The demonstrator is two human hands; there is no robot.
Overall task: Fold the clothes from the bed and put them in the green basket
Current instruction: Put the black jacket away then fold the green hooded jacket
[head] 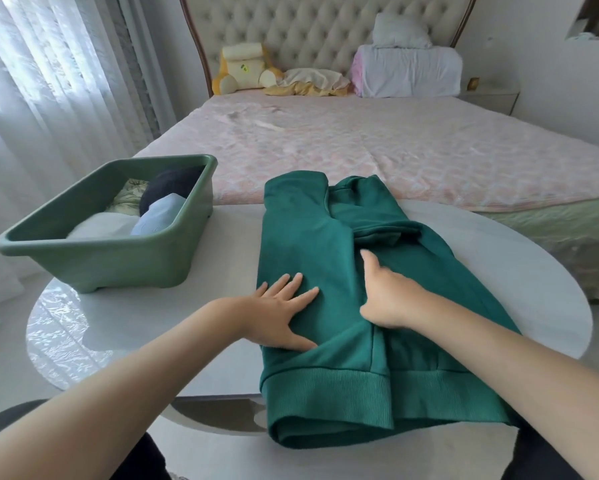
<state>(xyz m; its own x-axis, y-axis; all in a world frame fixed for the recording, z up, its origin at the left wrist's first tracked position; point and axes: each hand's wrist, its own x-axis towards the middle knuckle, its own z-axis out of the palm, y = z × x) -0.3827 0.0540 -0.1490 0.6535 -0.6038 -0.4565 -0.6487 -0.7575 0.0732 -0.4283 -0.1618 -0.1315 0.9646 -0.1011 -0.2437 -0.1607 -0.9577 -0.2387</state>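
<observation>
Head view, biggest thing first: where is everything?

The bed (360,143) fills the far side, and the round white tabletop (222,244) stands against its foot. The dark green sweatshirt (301,244) lies on the tabletop. The green basket (118,261) sits to its left, near but not touching, with folded clothes (145,216) already inside.

Which way does the sweatshirt run?

Its long axis goes from the person toward the bed. The ribbed hem (326,386) points at the person and droops over the near edge of the tabletop, while the neck end reaches the foot of the bed. One sleeve (384,230) is laid across the body, and the right side spreads off toward the right.

And the hands?

The left hand (280,313) lies flat with fingers spread, pressing the left half down and gripping nothing. The right hand (388,296) sits at the centre crease with its thumb up. Its fingers are tucked out of sight in the fabric, so it looks to be gripping the fold.

How will it handle?

Judging by the thick knit and fat ribbing, it will be soft, floppy and fairly weighty for a garment. It isn't fragile or slippery, but it is bulky, so folds may spring open unless pressed. I would take it by the hem or a folded edge with both hands, then slide flat palms underneath to carry it to the basket.
</observation>
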